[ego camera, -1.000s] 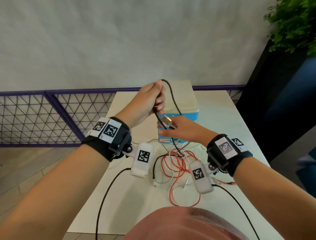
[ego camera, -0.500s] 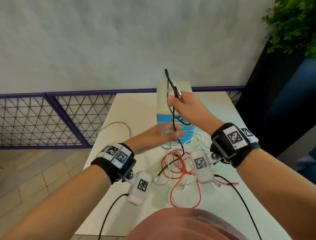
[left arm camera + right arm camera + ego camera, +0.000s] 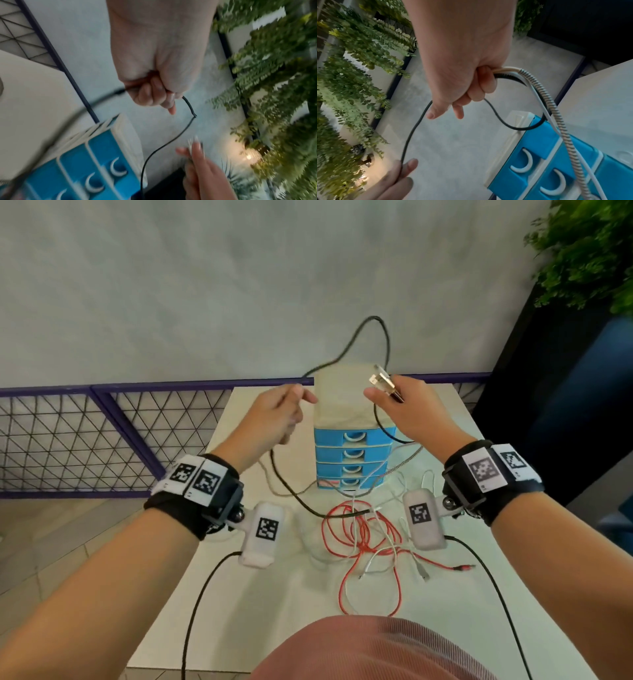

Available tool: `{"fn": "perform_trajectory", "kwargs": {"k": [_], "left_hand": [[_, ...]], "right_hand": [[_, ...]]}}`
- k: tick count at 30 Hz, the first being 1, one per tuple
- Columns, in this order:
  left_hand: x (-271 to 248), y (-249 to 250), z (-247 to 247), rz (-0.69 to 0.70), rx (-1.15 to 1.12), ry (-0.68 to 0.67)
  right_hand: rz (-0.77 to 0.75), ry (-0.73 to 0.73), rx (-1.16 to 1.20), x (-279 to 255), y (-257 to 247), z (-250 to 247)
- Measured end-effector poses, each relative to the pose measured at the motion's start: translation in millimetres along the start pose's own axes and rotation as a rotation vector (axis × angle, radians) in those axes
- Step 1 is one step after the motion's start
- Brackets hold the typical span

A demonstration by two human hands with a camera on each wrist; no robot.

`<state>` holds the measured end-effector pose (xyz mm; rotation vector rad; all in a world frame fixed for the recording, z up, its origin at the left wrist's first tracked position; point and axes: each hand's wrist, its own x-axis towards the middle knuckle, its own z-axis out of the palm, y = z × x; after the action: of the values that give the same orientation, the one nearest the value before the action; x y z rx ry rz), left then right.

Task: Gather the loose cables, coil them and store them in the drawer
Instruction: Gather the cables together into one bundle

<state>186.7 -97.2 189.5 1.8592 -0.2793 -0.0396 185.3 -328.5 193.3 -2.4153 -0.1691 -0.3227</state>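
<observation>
Coiling step: black cable (image 3: 383, 337) arched above the drawer unit (image 3: 352, 453), left hand (image 3: 279, 414) grip curled round its run, right hand (image 3: 406, 409) grip pinching plug ends (other cables included); next, judged: another loop toward the right hand.

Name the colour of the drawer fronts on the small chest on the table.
Blue drawer fronts with white crescent handles, clearest in the head view.
</observation>
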Motion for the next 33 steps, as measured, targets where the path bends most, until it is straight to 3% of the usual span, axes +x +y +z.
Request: {"fn": "perform_trajectory", "kwargs": {"k": [6, 12, 15, 18, 21, 23, 26, 33], "left_hand": [[3.2, -5.0, -38.9, 0.085, 0.723, -0.078], [11.4, 16.2, -74.4, 0.153, 0.747, 0.237], [13.9, 21.4, -76.5, 0.200, 0.717, 0.216], [15.2, -2.2, -71.8, 0.142, 0.830, 0.044], [9.9, -47.5, -59.1, -0.070, 1.114, -0.194], [2.4, -66.4, -43.4, -0.131, 1.029, -0.308], [-11.5, -75.6, -9.5, -0.076, 0.810, -0.513], [-36.5, -86.2, 69.4, 0.081, 0.743, -0.831]], "right_hand": [[0.031, 0.092, 0.001, 3.2, 20.8, 5.7], [0.047, 0.140, -0.183, 0.8, 22.0, 0.7], [0.065, 0.138, -0.142, 0.6, 19.9, 5.8], [0.078, 0.109, 0.037, -0.2, 14.6, 10.9], [0.148, 0.023, 0.234, -2.1, 10.0, 11.8], [0.210, -0.047, 0.390, -3.3, 8.4, 11.1], [0.222, -0.125, 0.454, -5.6, 5.6, 11.7], [0.203, -0.204, 0.454, -16.2, -6.3, 9.9]]}}
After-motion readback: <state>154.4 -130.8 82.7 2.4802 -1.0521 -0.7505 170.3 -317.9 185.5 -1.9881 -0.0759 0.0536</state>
